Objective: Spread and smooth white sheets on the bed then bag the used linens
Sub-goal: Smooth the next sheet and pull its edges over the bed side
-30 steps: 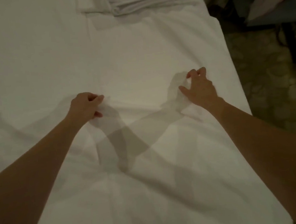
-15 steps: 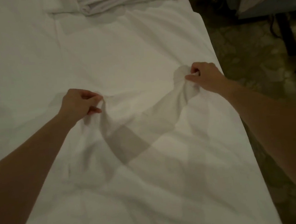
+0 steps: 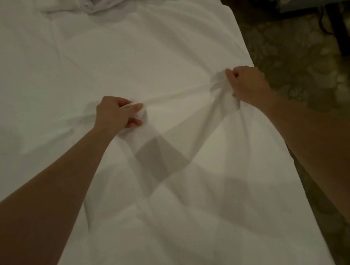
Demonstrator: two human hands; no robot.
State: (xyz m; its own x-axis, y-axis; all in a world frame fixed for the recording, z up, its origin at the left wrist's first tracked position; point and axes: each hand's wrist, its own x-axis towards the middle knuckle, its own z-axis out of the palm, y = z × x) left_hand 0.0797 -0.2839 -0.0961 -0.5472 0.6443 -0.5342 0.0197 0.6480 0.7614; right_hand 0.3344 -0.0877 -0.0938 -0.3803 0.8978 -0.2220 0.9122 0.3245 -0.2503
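A white sheet (image 3: 174, 194) covers the near part of the bed, lying over a smoother white layer (image 3: 123, 53) farther away. My left hand (image 3: 117, 113) grips a bunched fold of the sheet's far edge near the bed's middle. My right hand (image 3: 247, 83) grips another bunch of the same edge close to the bed's right side. The cloth between and below my hands is pulled into ridges and lifted slightly off the bed.
A pile of folded white linens (image 3: 115, 1) lies at the far end of the bed. The bed's right edge (image 3: 247, 52) drops to a patterned carpet (image 3: 299, 61). Dark furniture legs (image 3: 336, 30) stand at the upper right.
My right hand went from open fingers on the sheet to a fist gripping it, moving toward the bed's right edge. Both hands have gathered more cloth and the sheet has risen between them.
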